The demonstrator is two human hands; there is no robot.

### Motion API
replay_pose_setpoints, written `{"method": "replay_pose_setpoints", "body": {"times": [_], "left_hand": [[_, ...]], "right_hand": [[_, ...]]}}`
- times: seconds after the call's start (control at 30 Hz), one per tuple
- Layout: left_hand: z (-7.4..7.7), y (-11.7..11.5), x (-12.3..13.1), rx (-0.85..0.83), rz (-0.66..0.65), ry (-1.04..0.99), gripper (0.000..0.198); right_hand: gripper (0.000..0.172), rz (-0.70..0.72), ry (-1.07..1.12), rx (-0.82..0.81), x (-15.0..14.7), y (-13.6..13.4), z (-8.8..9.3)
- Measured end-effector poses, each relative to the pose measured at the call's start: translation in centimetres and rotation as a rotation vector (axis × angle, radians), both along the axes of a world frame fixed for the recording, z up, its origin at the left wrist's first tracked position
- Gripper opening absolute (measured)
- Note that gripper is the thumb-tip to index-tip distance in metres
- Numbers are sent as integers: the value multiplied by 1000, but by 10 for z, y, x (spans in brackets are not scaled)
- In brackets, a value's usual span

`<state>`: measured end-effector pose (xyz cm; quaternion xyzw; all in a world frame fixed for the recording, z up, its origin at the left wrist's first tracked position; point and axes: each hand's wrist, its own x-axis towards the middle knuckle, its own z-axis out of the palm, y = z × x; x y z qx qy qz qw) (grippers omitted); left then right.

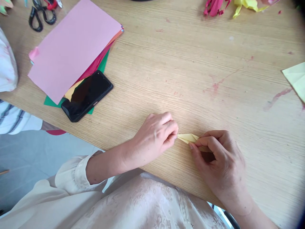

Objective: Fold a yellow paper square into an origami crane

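Note:
A small strip of pale yellow folded paper lies between my two hands, just above the wooden table near its front edge. My left hand is closed with its fingers curled, gripping the paper's narrow left tip. At the other end, my right hand pinches the paper between thumb and index finger. Creases run along the folded piece, which widens toward the right. The ends under my fingers are hidden.
At the left, a black phone rests against a stack of coloured paper. Black-handled scissors lie behind it. A pale yellow sheet is at the right edge. Crumpled magenta paper and yellow paper sit at the back.

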<state>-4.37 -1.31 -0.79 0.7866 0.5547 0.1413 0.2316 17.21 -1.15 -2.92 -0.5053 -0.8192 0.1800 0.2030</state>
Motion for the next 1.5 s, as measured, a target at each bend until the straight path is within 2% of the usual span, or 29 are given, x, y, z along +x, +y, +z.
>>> {"method": "replay_pose_setpoints", "body": {"times": [0.43,0.67,0.87,1.07,1.23,1.33,1.5], "left_hand": [[7,8,13,-91,49,122,22],[8,9,18,-94,79,157,23],[6,7,19,-77,98,117,24],[4,6,21,-54,115,136,23],[2,5,21,-49,125,131,22],[1,6,21,-45,124,129,22],[1,5,22,-22,127,129,21]], "right_hand": [[12,8,3,-21,-1,1,0],[12,15,6,26,-2,2,0],[1,68,82,-55,10,2,6],[7,131,186,-136,28,5,8],[13,193,162,-84,34,6,3],[24,279,130,-40,38,6,2],[39,438,-44,128,44,3,3]]}}
